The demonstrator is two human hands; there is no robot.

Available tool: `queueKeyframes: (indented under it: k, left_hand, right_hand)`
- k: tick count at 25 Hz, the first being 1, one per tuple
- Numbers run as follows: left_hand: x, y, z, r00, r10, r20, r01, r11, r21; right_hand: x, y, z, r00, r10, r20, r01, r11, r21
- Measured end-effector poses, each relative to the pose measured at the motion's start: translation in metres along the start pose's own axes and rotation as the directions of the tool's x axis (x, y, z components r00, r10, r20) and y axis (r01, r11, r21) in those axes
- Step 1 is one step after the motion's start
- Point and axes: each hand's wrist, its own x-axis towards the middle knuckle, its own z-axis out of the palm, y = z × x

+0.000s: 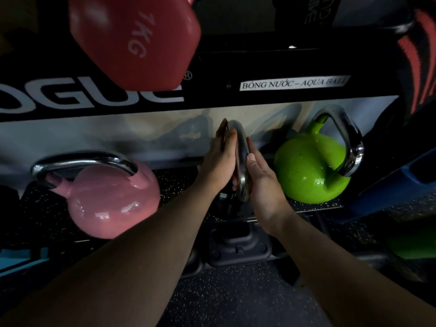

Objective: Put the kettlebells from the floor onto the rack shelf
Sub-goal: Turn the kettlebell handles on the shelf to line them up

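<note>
head view: one frame, dim, looking down at the rack.
left hand [220,159]: pressed flat against the left side of the steel handle [239,149], fingers extended.
right hand [262,178]: laid flat on the handle's right side, thumb up; handle sandwiched, not wrapped.
black kettlebell [230,204]: body mostly hidden under the hands, seen at the shelf's front edge.
pink kettlebell [111,199]: on the shelf [179,182], left.
green kettlebell [309,171]: on the shelf, right.
red dumbbell [134,38]: upper tier, marked 1KG.
floor [236,298]: speckled rubber.
</note>
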Motion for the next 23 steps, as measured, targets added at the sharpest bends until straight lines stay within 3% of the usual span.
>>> queueKeyframes:
  k: [15,20,23]
  left_hand:
    - [0.003,-0.006,0.004,0.998,0.007,-0.058,-0.005,1.0,0.03]
    - [0.002,-0.003,0.0,1.0,0.018,-0.009,-0.018,1.0,0.025]
    - [-0.002,0.004,-0.009,0.998,0.015,0.061,-0.023,0.992,0.126]
  right_hand:
    - [0.001,0.004,-0.006,0.999,-0.032,0.042,0.03,0.999,0.045]
    - [0.001,0.004,-0.01,0.996,-0.032,0.078,0.042,0.992,-0.123]
    - [0.001,-0.001,-0.014,0.997,-0.047,0.068,0.064,0.956,-0.286]
